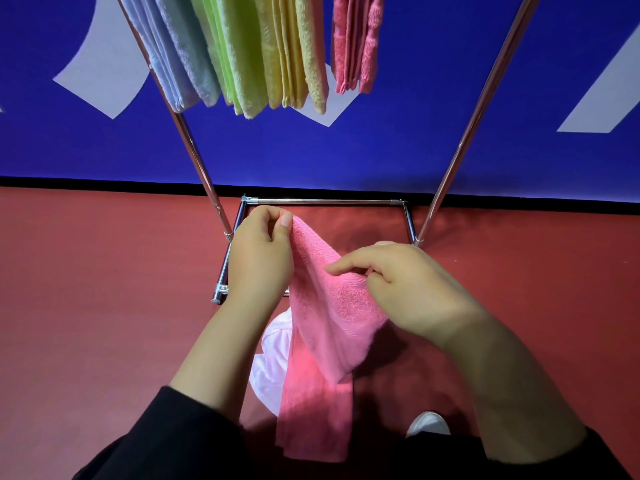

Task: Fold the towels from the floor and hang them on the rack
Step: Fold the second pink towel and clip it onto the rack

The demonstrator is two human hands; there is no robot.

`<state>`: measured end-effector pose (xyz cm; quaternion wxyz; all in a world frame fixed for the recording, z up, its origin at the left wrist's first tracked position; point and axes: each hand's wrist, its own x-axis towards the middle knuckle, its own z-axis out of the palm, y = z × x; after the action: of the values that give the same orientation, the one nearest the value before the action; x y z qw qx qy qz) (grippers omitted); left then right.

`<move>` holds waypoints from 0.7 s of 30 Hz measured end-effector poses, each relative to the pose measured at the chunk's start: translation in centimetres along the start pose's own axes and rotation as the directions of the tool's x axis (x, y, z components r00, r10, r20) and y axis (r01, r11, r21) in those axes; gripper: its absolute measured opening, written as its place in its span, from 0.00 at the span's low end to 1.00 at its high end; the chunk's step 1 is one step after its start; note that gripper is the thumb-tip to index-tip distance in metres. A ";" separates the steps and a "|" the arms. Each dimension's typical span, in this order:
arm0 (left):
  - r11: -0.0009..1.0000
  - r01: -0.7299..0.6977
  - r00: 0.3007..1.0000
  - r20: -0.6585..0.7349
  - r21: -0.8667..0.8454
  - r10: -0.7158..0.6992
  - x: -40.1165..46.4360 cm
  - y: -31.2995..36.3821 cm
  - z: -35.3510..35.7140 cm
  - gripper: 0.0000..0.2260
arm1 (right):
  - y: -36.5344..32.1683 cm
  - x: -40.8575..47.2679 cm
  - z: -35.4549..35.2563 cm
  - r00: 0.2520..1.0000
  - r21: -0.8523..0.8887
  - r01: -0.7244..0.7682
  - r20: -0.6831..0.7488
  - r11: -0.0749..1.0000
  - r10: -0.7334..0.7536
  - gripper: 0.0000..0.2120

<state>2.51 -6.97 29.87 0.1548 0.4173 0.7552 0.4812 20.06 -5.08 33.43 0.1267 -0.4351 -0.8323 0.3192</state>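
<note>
Your left hand [258,258] pinches pink towel [325,327] top corner; right hand [412,289] pinches edge lower down. Towel hangs above floor [104,289], before rack [325,201]. Soft, light, floppy: take corners, keep edge taut.

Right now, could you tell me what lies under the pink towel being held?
Under the pink towel a pale pink cloth lies on the red floor; the towel covers its right part.

Towel [325,306] hangs between hands, before the rack [325,201].
</note>
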 end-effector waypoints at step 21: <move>0.998 -0.068 0.991 0.112 -0.011 0.068 -0.2 0.2 0.3 0.06 | -1.0 -0.2 0.3 0.998 -0.082 0.063 0.016 0.995 -0.061 0.06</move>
<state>2.91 -6.95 29.85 0.1821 0.4687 0.7290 0.4645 19.42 -5.82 33.86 0.1127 -0.4117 -0.8587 0.2835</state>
